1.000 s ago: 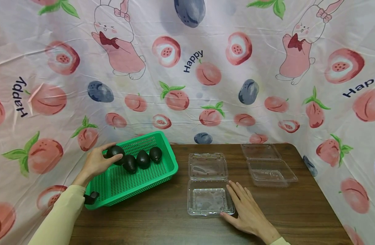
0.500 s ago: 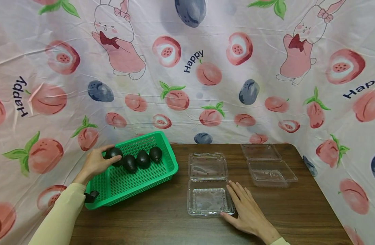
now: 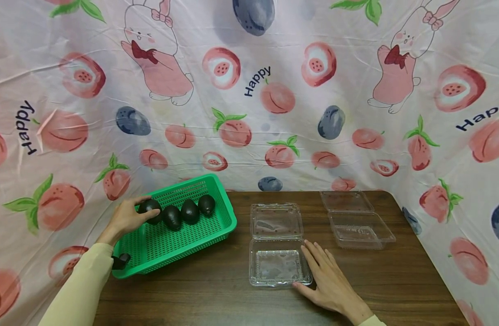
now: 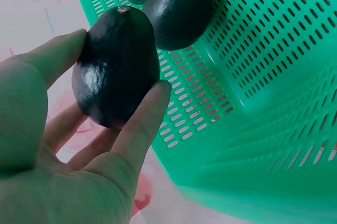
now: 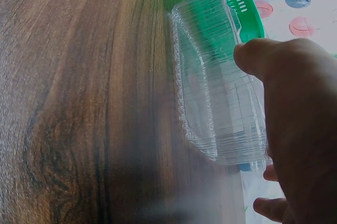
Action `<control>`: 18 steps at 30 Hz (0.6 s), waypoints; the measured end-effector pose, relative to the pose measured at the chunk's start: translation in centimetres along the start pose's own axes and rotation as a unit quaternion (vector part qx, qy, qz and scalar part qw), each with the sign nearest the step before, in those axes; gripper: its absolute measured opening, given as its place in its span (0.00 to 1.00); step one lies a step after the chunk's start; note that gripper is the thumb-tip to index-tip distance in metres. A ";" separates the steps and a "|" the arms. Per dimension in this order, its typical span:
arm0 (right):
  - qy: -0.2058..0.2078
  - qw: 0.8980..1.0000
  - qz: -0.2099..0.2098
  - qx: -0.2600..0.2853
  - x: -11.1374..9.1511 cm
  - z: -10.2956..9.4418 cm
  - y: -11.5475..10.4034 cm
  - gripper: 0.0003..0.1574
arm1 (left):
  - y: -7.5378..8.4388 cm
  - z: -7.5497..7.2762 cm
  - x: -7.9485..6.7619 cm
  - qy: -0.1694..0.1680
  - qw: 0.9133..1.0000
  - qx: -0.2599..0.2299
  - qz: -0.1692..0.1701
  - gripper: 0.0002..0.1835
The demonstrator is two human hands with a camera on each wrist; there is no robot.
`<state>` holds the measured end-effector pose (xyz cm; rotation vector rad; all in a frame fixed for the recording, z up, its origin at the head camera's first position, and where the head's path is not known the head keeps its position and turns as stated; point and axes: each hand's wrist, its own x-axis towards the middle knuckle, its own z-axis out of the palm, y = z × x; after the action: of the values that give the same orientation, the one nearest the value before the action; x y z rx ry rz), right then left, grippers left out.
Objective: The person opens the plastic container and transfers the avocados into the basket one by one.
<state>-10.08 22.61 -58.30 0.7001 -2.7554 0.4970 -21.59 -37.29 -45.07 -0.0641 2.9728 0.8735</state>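
Observation:
My left hand [image 3: 128, 217] grips a dark avocado [image 4: 116, 68] between thumb and fingers, at the left end of a green plastic basket [image 3: 184, 246]. In the left wrist view its stem end points up, and the fingers lie along both sides. Several more dark avocados [image 3: 190, 211] lie in a row in the basket beside it. To the right, my right hand [image 3: 328, 283] touches the right edge of an open clear plastic clamshell box [image 3: 278, 267], fingers extended. The right wrist view shows the thumb at the rim of this box.
A second open clear clamshell box [image 3: 359, 231] stands at the back right of the brown wooden table [image 3: 216, 294]. Behind and at the sides hangs a printed fruit-and-rabbit cloth [image 3: 249, 122]. A black strap [image 3: 121, 261] is on the left wrist.
My left hand and the avocado in it have shifted slightly left and down over the basket. The right hand and both clear boxes stay where they were.

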 end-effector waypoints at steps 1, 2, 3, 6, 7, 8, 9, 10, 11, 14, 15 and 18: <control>0.001 1.000 0.000 0.000 0.0 0.0 0.0 0.64 | -0.1 0.0 0.1 -0.005 1.000 -0.002 -0.005 0.46; 0.001 1.000 0.000 0.001 0.0 0.0 0.0 0.64 | -0.1 0.1 0.2 -0.010 1.000 -0.005 -0.010 0.46; 0.001 1.000 0.000 0.001 0.0 0.0 0.0 0.65 | -0.1 0.1 0.3 -0.014 1.000 -0.008 -0.015 0.46; 0.000 1.000 0.000 0.001 0.0 0.0 0.0 0.65 | -0.2 0.2 0.5 -0.021 0.999 -0.014 -0.019 0.46; 0.000 1.000 0.000 0.001 0.0 0.0 0.0 0.65 | -0.2 0.3 0.5 -0.021 1.000 -0.014 -0.018 0.46; 0.000 1.000 0.000 0.000 0.0 0.0 0.0 0.64 | -0.3 0.3 0.5 -0.019 1.000 -0.011 -0.016 0.45; 0.001 1.000 -0.001 0.000 0.1 0.0 0.0 0.64 | -0.3 0.3 0.5 -0.019 1.000 -0.010 -0.014 0.45; 0.001 1.000 -0.001 0.000 0.1 0.0 0.0 0.64 | -0.4 0.3 0.6 -0.017 1.000 -0.006 -0.012 0.45; 0.002 1.000 -0.002 -0.001 0.1 0.1 0.0 0.64 | -0.4 0.3 0.6 -0.017 1.000 -0.005 -0.011 0.45; 0.004 1.000 -0.005 -0.004 0.1 0.1 0.0 0.64 | -0.6 0.3 0.7 -0.023 1.000 0.000 -0.017 0.47; 0.006 1.000 -0.006 -0.005 0.1 0.1 0.0 0.64 | -0.7 0.3 0.7 -0.025 1.000 -0.001 -0.018 0.47; 0.009 1.000 -0.007 -0.007 0.0 0.2 0.1 0.64 | -0.8 0.4 0.7 -0.028 0.999 0.001 -0.021 0.47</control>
<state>-10.15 22.59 -58.49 0.7088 -2.7324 0.4777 -22.21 -37.79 -45.90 -0.1005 2.9085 0.8538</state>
